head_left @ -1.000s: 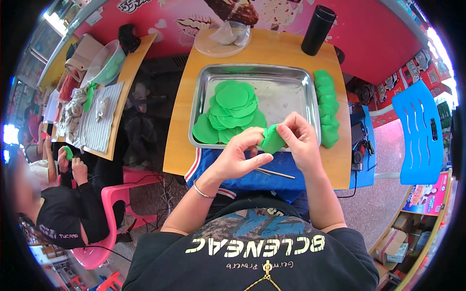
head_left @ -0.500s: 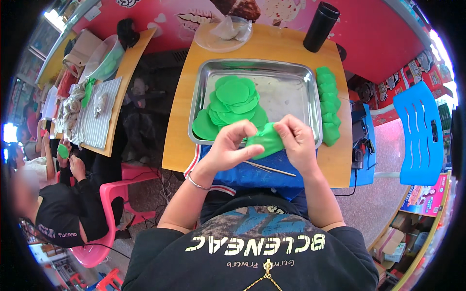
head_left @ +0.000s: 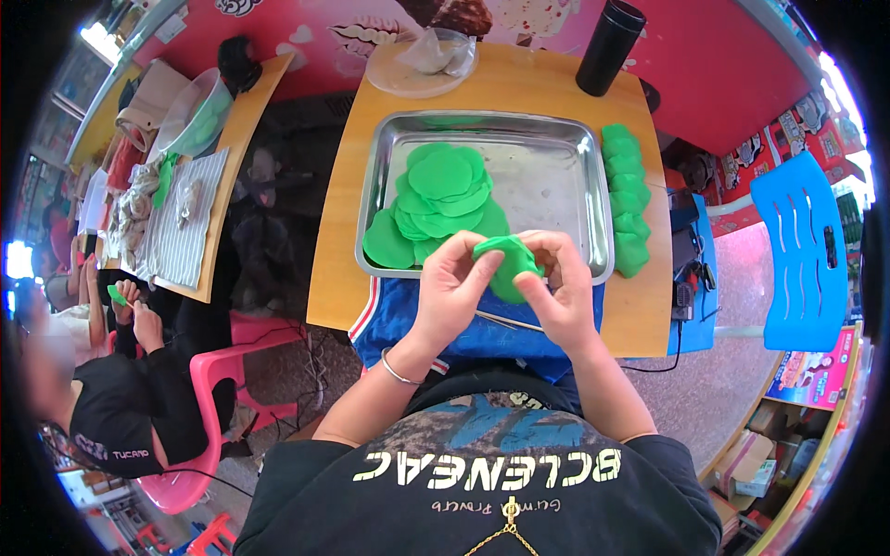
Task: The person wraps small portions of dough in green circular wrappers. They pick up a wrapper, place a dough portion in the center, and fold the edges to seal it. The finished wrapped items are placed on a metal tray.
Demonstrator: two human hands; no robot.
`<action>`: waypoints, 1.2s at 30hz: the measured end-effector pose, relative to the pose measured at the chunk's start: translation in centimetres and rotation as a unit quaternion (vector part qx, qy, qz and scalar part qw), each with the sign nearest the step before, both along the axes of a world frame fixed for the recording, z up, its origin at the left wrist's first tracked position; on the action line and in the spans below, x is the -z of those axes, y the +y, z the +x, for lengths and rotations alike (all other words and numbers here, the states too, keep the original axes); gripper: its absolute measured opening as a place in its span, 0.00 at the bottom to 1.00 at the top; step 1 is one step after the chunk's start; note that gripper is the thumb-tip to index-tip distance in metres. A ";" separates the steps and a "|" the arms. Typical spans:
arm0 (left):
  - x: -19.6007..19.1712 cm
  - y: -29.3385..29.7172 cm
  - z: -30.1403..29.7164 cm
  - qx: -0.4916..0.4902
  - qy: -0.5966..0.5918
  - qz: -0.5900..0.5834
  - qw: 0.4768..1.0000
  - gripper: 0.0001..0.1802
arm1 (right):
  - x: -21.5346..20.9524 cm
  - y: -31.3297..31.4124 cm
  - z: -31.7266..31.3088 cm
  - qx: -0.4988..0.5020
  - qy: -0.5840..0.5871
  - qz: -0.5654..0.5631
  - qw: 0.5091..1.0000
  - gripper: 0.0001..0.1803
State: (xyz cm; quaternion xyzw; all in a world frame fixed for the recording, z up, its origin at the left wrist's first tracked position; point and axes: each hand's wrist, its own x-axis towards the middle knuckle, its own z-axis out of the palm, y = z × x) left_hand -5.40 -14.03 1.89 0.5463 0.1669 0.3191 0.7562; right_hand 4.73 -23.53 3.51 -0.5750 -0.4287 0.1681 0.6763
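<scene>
Between both hands, above the tray's near edge, is a thin, limp green piece [head_left: 510,278], folded at the top. My left hand [head_left: 452,285] pinches its left side, with the thumb across the front. My right hand [head_left: 564,283] grips the other side, thumb over the front and fingers behind. Just beyond lies a metal tray [head_left: 561,176], holding a loose pile of flat round green pieces [head_left: 440,174] on its left. A pale thin stick [head_left: 508,321] shows below my hands on a blue cloth [head_left: 417,320].
Right of the tray runs an overlapping row of green pieces [head_left: 628,204]. A black cylinder [head_left: 612,46] and a round clear container [head_left: 380,69] stand at the table's back. A blue chair [head_left: 802,250] is to the right. At left, a co-worker [head_left: 120,398] sits on a pink chair [head_left: 209,398].
The green piece was stretched sideways between my hands; now it is folded at the top and hangs more upright. My hands have drawn closer together, the left one moving right.
</scene>
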 end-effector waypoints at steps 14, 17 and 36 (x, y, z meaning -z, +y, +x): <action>-1.8 0.4 -1.0 0.089 0.093 0.101 0.987 0.04 | -0.7 -0.5 1.4 -0.112 0.216 -0.090 0.966 0.07; -1.8 0.6 -1.0 0.077 0.056 0.037 0.995 0.04 | -0.4 -1.3 4.1 -0.079 0.338 0.027 0.938 0.05; -0.4 2.5 -2.7 0.092 0.002 -0.115 0.989 0.06 | 6.7 -5.0 -0.9 -0.032 -0.393 -0.205 0.896 0.14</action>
